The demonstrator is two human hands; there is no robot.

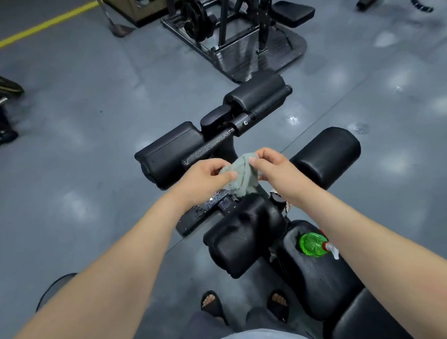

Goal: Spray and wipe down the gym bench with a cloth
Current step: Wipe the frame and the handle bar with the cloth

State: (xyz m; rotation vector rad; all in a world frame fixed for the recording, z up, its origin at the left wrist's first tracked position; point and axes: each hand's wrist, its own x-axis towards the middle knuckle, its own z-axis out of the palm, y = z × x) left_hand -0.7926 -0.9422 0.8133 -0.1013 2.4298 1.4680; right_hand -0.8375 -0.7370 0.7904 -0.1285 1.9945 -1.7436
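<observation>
Glossy grey floor (80, 154) | black bench (244, 237), frame wet | left hand (204, 176), right hand (270, 165) both pinch bunched cloth (242, 180)

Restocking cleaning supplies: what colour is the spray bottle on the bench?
The spray bottle is bright, translucent green; the head view shows it best.

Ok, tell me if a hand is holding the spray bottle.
No, the bottle rests on the bench while the left hand and right hand pinch the cloth.
</observation>
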